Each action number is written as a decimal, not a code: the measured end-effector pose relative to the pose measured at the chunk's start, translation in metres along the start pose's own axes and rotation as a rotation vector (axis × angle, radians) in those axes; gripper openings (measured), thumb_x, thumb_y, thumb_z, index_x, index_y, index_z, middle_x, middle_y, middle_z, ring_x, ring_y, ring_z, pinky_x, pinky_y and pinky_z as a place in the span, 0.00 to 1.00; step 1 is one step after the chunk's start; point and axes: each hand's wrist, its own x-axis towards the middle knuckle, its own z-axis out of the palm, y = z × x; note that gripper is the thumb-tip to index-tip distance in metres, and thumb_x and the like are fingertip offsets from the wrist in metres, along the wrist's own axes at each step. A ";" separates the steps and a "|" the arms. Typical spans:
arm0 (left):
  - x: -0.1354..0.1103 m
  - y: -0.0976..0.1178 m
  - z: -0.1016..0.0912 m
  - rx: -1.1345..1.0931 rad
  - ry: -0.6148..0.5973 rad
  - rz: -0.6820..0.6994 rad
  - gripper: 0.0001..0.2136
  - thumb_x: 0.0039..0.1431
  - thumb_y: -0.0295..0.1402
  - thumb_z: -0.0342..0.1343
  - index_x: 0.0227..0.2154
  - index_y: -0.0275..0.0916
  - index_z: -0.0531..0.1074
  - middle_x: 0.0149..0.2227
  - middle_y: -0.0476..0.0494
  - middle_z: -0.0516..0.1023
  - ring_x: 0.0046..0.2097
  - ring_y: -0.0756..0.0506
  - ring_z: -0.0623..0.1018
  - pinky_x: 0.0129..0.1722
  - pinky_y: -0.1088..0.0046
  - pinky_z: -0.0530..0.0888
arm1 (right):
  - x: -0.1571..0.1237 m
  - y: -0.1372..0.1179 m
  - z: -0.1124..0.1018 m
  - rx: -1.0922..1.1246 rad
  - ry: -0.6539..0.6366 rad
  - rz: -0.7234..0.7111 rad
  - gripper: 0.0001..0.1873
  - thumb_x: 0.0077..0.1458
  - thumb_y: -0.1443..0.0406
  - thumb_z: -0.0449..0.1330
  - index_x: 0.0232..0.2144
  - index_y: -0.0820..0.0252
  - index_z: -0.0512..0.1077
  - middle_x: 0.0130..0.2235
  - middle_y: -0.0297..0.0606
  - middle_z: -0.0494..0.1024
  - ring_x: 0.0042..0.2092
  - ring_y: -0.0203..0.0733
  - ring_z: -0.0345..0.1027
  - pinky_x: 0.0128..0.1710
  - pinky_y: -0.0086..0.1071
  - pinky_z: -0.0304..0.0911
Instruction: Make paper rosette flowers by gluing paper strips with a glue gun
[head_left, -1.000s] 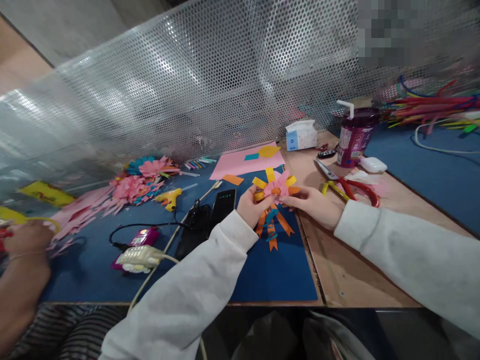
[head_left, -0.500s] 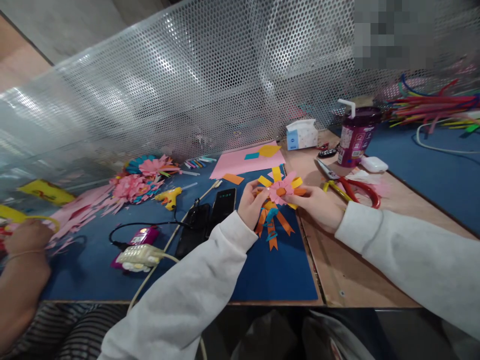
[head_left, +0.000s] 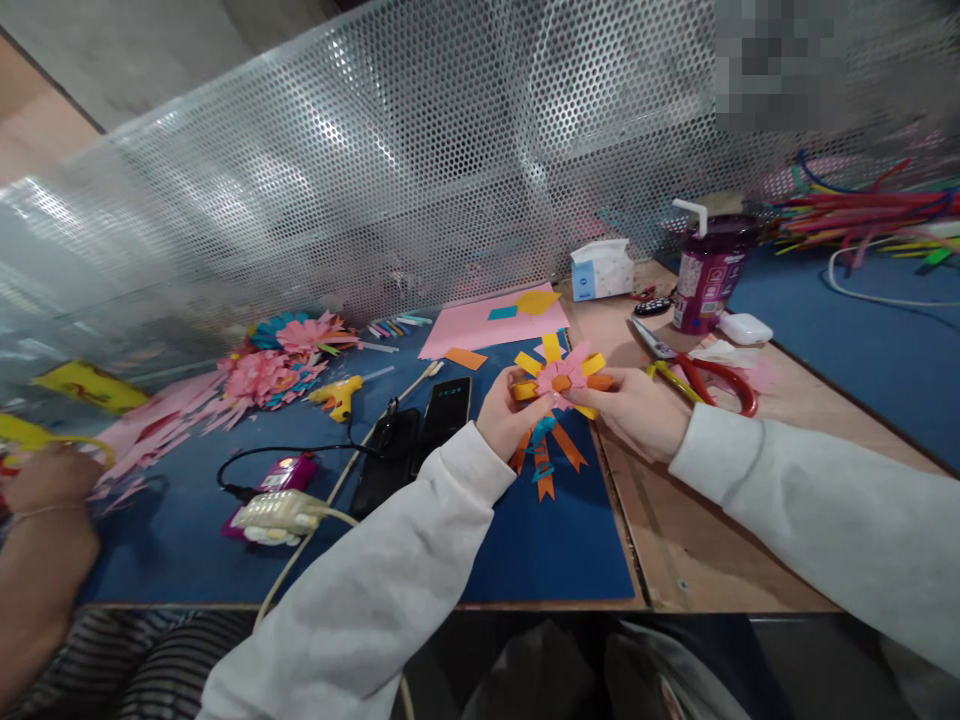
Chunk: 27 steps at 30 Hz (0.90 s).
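Observation:
Between my two hands is a paper flower point(head_left: 564, 372) with pink petals, an orange centre and yellow loops around it. Orange strips with notched ends point(head_left: 544, 470) and a bit of blue hang below it. My left hand point(head_left: 508, 408) grips its left side, the thumb lying at the lower edge of the pink petals. On the other side my right hand point(head_left: 643, 408) pinches the flower near the orange loop. Red-handled scissors point(head_left: 705, 372) lie just beyond my right hand. A pink sheet point(head_left: 465, 328) with yellow and blue scraps is behind the flower.
At left lie a yellow glue gun point(head_left: 339, 396), two dark phones point(head_left: 386, 465), a power strip point(head_left: 277, 512) with cables, and pink paper flowers point(head_left: 262, 375). A co-worker's hand point(head_left: 52, 475) is at far left. A purple cup point(head_left: 709, 275) and tissue pack point(head_left: 602, 270) stand behind.
My left thumb has slid down from the flower's centre to its lower edge, leaving the pink petals and the orange centre more visible. My right hand has barely moved.

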 end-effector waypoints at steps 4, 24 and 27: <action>0.000 -0.001 -0.002 -0.003 0.019 0.022 0.23 0.34 0.33 0.68 0.33 0.38 0.64 0.33 0.46 0.76 0.36 0.47 0.77 0.43 0.65 0.72 | 0.001 -0.002 0.001 -0.037 0.037 -0.014 0.16 0.37 0.55 0.69 0.27 0.58 0.75 0.34 0.37 0.79 0.39 0.44 0.71 0.41 0.36 0.65; 0.005 -0.005 -0.007 -0.087 0.123 -0.019 0.22 0.36 0.33 0.67 0.34 0.38 0.64 0.32 0.49 0.76 0.32 0.50 0.77 0.35 0.72 0.73 | 0.009 -0.010 -0.008 -0.020 0.111 0.038 0.19 0.52 0.51 0.57 0.34 0.60 0.75 0.39 0.40 0.79 0.42 0.43 0.70 0.46 0.39 0.64; 0.011 -0.004 -0.012 -0.098 0.161 -0.039 0.23 0.35 0.33 0.67 0.35 0.39 0.63 0.31 0.50 0.74 0.30 0.51 0.75 0.28 0.75 0.71 | 0.012 -0.020 -0.018 -0.055 0.349 -0.138 0.18 0.60 0.55 0.49 0.40 0.60 0.72 0.44 0.42 0.75 0.45 0.41 0.68 0.49 0.40 0.62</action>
